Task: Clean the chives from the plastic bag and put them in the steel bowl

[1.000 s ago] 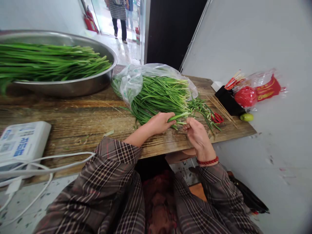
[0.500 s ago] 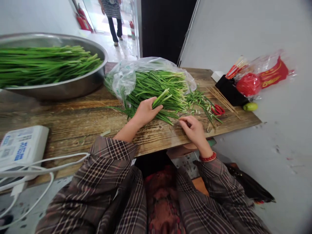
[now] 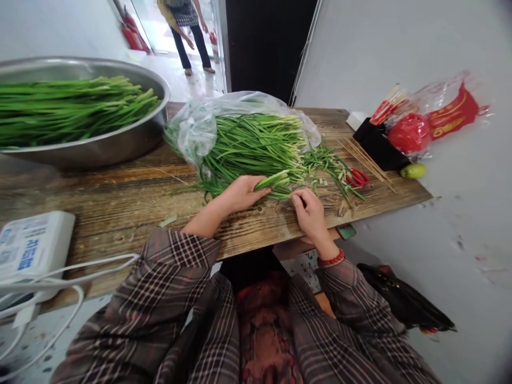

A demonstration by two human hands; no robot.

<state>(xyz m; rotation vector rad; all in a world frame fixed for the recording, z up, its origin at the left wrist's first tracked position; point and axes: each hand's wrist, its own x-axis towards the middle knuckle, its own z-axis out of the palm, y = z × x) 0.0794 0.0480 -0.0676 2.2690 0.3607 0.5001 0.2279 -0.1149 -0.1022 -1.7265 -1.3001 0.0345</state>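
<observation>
My left hand (image 3: pixel 245 193) is closed around a few green chive stalks (image 3: pixel 276 179), their pale ends pointing right. At those ends, my right hand (image 3: pixel 310 212) pinches a stalk between thumb and finger. Just behind both hands, a large pile of chives (image 3: pixel 256 141) lies in a clear plastic bag (image 3: pixel 198 133) on the wooden table (image 3: pixel 140 197). Trimmed green scraps (image 3: pixel 326 162) are right of the pile, beside red-handled scissors (image 3: pixel 357 177).
A metal basin (image 3: pixel 120 141) of chives stands at the left. A white box (image 3: pixel 36 250) with cables is nearer. Wooden skewers (image 3: pixel 368 160), a black container (image 3: pixel 380 145) and a green fruit (image 3: pixel 413 170) are at the right. A person (image 3: pixel 188 32) stands beyond the doorway.
My left hand has turned and lowered its stalks towards my right hand, which has moved slightly left and now pinches a stalk. The person in the doorway has changed posture.
</observation>
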